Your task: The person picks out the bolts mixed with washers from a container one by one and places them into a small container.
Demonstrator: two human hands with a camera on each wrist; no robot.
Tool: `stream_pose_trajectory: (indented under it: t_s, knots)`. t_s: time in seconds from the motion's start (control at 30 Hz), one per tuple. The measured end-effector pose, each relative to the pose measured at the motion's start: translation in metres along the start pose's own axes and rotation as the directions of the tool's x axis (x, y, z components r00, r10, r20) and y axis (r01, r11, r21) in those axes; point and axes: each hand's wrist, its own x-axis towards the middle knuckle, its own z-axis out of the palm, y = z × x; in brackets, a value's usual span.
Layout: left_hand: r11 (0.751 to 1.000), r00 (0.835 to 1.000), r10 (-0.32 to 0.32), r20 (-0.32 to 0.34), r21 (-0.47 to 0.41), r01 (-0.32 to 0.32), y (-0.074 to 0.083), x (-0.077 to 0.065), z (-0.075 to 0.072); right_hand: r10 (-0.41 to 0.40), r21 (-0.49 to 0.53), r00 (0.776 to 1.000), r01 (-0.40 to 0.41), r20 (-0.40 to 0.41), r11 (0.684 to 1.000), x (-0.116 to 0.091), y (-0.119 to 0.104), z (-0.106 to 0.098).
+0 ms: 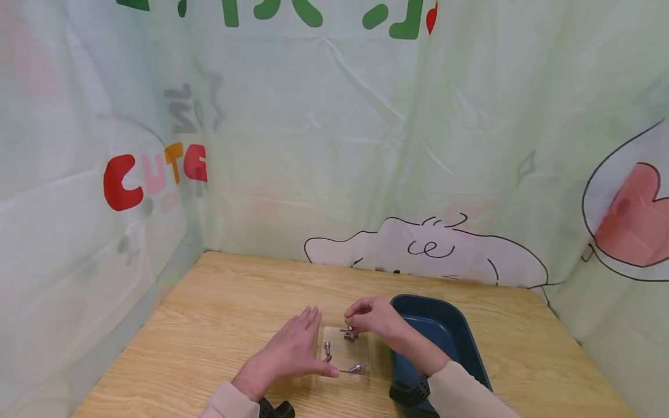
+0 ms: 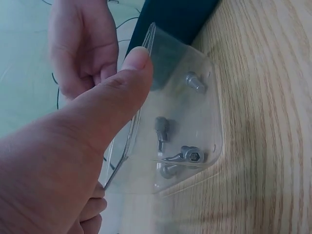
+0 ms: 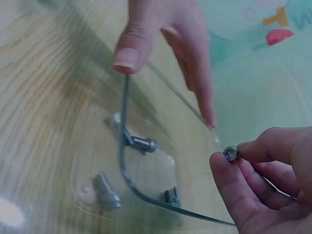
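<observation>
A clear plastic box [image 1: 347, 351] stands on the wooden table, with several metal socket-head screws inside, such as one screw [image 1: 355, 368] near its front corner. My left hand [image 1: 292, 348] holds the box across its left side. Its thumb [image 2: 136, 58] lies at the near rim, and the fingertips reach the far corner. Over the far part of the box, my right hand [image 1: 373, 319] pinches one socket-head screw [image 3: 231, 153] between thumb and index finger. The hex recess of that screw faces the right wrist camera. More screws [image 2: 192, 155] lie on the box floor.
A dark blue tray [image 1: 460, 316] stands right of the box, partly under my right forearm. Printed curtains [image 1: 334, 145] hang behind the table and along its left side. Bare wood [image 1: 209, 307] stretches left of the box.
</observation>
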Motion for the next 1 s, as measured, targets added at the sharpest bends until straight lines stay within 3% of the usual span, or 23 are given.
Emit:
stream_pose_trajectory:
  t_s: [0.3, 0.6, 1.0]
  knots:
    - [0.998, 1.0, 0.021, -0.01, 0.061, -0.02, 0.003, 0.002, -0.002, -0.004, -0.044, 1.0, 0.004, 0.002, 0.999, 0.001, 0.001, 0.016]
    - [0.998, 1.0, 0.015, -0.004, 0.061, -0.015, 0.003, 0.001, -0.002, -0.012, -0.121, 1.0, 0.011, -0.011, 0.993, 0.001, 0.003, 0.023]
    - [0.999, 1.0, 0.002, 0.009, 0.052, -0.003, 0.002, 0.001, 0.0, -0.017, -0.084, 1.0, 0.015, -0.021, 0.996, 0.001, 0.006, 0.026]
